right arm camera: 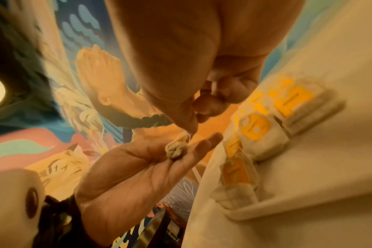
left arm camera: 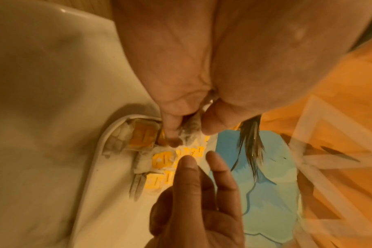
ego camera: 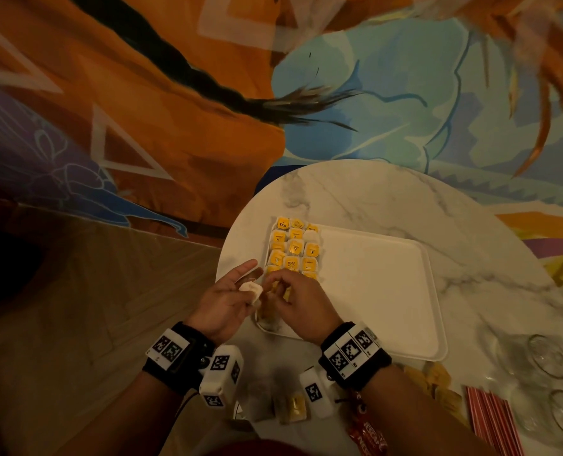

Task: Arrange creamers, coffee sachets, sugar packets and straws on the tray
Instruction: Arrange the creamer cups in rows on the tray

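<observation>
Head view: smooth rectangular white tray (ego camera: 388, 291)

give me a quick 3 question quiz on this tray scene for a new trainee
1. True or false: the yellow-labelled packets lie in rows at the left end of the white tray.
2. Multiple choice: where is the small pale tea bag? A) in the left hand's palm B) on the tray's right end C) inside a glass
3. Fill in: the red striped straws lie on the marble table, off the tray, beside the upturned ____.

Key: 1 true; 2 A; 3 glasses
</observation>
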Available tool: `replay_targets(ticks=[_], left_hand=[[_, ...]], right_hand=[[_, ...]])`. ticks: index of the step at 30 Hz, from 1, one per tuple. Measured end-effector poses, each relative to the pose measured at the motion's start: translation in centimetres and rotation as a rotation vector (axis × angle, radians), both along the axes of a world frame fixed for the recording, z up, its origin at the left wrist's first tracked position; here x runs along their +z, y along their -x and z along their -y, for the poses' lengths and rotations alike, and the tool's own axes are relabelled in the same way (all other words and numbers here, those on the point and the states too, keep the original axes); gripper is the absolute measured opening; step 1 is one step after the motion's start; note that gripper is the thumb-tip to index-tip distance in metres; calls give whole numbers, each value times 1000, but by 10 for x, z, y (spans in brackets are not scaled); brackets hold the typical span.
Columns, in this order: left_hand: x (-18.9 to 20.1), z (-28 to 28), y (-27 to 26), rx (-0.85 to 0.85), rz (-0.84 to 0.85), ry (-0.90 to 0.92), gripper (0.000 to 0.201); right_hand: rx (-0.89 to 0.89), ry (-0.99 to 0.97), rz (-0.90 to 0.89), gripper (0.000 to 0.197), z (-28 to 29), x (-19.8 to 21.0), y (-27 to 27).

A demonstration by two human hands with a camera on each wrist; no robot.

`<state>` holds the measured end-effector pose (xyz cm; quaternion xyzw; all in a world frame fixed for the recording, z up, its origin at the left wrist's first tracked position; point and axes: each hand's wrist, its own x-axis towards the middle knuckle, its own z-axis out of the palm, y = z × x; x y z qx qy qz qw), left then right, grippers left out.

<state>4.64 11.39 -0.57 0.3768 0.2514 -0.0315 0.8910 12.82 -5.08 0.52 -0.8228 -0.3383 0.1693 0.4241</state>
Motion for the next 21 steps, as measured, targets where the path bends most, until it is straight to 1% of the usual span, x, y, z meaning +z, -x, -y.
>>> replay_targets(ticks=[2, 4, 9, 11, 13, 15, 17, 21], left_hand=[[3, 3, -1, -21, 5, 12, 76], [6, 7, -3, -66, 23, 18, 76], [7, 11, -7, -121, 43, 18, 61], [7, 11, -8, -148, 47, -21, 55], [7, 13, -9, -156, 13, -121, 45], [7, 16, -10, -156, -31, -258, 31], [8, 17, -10, -196, -21, -402, 21], [10, 19, -11, -305, 81, -640, 19]], right_hand=[[67, -6, 76, 30, 1, 2, -2], [99, 7, 96, 30, 1, -1, -5], [76, 5, 105, 15, 7, -3, -9], [83, 22, 125, 9, 12, 3, -11], [88, 58, 144, 6, 16, 11, -15], [88, 109, 134, 8, 21, 17, -19], [94, 146, 140, 12, 25, 21, -23], [108, 87, 141, 17, 29, 29, -28]])
